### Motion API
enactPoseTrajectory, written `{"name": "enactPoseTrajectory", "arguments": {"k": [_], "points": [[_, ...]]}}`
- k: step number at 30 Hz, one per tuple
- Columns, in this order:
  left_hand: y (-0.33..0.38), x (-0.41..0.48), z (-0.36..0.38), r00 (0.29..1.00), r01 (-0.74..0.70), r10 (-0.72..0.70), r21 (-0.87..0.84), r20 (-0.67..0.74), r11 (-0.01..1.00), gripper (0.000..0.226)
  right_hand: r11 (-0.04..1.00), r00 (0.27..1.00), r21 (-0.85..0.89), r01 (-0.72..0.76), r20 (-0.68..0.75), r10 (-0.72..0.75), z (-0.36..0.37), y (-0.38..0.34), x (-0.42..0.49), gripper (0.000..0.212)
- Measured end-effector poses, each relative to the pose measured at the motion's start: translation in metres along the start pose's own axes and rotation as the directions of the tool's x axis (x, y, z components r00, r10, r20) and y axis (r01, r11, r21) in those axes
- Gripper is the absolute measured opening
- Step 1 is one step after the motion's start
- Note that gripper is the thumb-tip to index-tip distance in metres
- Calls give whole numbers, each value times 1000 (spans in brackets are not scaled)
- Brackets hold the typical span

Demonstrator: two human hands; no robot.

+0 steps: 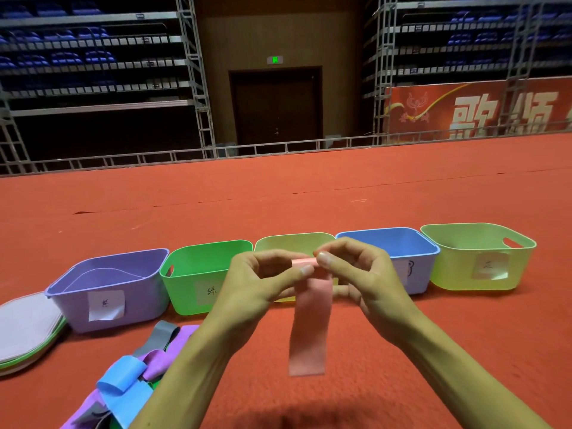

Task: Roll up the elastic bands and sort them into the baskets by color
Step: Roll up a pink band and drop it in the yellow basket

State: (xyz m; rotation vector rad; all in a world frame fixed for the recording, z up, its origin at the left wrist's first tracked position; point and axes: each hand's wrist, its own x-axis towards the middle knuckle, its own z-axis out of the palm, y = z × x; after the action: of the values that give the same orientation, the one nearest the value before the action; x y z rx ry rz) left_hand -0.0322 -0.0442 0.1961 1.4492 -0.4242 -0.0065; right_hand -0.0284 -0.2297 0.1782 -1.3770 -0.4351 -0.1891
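A pink elastic band (pixel 309 323) hangs in the air in front of the baskets, its top end rolled into a small coil. My left hand (pixel 263 283) pinches the left end of that coil with thumb and fingers. My right hand (pixel 359 274) pinches the right end. Behind my hands, a row of labelled baskets stands on the red carpet: purple (pixel 108 292), green (pixel 192 274), yellow (pixel 291 241), blue (pixel 411 258) and a pale yellow-green one (pixel 476 258). A pile of loose bands (pixel 133 379) in blue, purple and grey lies at the lower left.
Stacked round lids (pixel 28 329) lie at the far left beside the purple basket. The purple basket holds what looks like a purple band. Red carpet stretches beyond the baskets to metal scaffolding and a dark doorway.
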Motion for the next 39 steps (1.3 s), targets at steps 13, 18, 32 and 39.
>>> {"name": "enactPoseTrajectory", "arguments": {"k": [13,18,32,39], "points": [[0,-2,7,999,47,-47,-50,-4,998,22,994,994,-53,100,-35,-102,2,1,-4,23],[-2,-1,6,1000,9,-9,-76,-2,997,27,997,996,-8,80,-27,-80,3,5,-5,28],[-9,1,5,998,49,-56,-173,-34,984,22,995,992,-11,103,-74,-103,2,3,-5,18],[-8,1,6,993,-45,31,-127,-110,991,20,996,995,65,68,-79,-63,5,2,-4,25]]}}
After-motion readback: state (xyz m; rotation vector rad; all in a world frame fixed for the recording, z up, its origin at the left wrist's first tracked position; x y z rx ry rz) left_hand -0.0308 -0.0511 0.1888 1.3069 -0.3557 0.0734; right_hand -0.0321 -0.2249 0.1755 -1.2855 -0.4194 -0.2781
